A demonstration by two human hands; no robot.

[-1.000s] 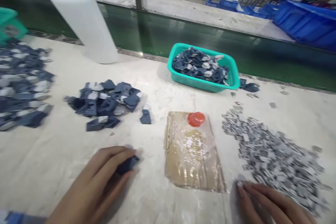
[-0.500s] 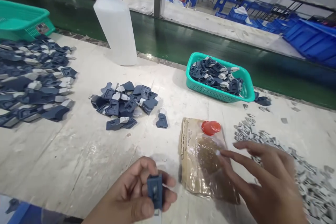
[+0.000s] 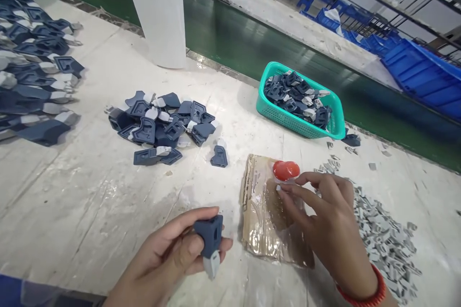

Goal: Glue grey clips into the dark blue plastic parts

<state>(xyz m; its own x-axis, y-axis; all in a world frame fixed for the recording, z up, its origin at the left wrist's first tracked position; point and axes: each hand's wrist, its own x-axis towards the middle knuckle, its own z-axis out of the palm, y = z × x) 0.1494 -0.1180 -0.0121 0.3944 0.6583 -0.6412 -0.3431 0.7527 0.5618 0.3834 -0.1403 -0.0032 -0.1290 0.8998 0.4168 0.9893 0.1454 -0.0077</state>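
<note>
My left hand [image 3: 176, 254] grips a dark blue plastic part [image 3: 209, 236] with a light grey tip pointing down, held above the near side of the table. Over the cardboard pad [image 3: 262, 230], my right hand [image 3: 324, 225] pinches a tiny light grey piece [image 3: 278, 187] between thumb and finger. A wet, glossy film covers the pad, and a red cap [image 3: 286, 170] lies at its far end, just beyond the right fingertips. To the right of that hand spreads a heap of small grey pieces [image 3: 385, 235].
Blue-and-grey parts form a pile [image 3: 162, 122] at centre left and a larger pile [image 3: 36, 67] at far left. A green basket [image 3: 298, 124] holds more of them. A white bottle [image 3: 162, 19] stands at the back, before a green conveyor belt [image 3: 212, 29].
My left hand has turned the blue part, so its grey tip now shows. My right hand has moved left over the pad, near the red cap. The camera view has shifted.
</note>
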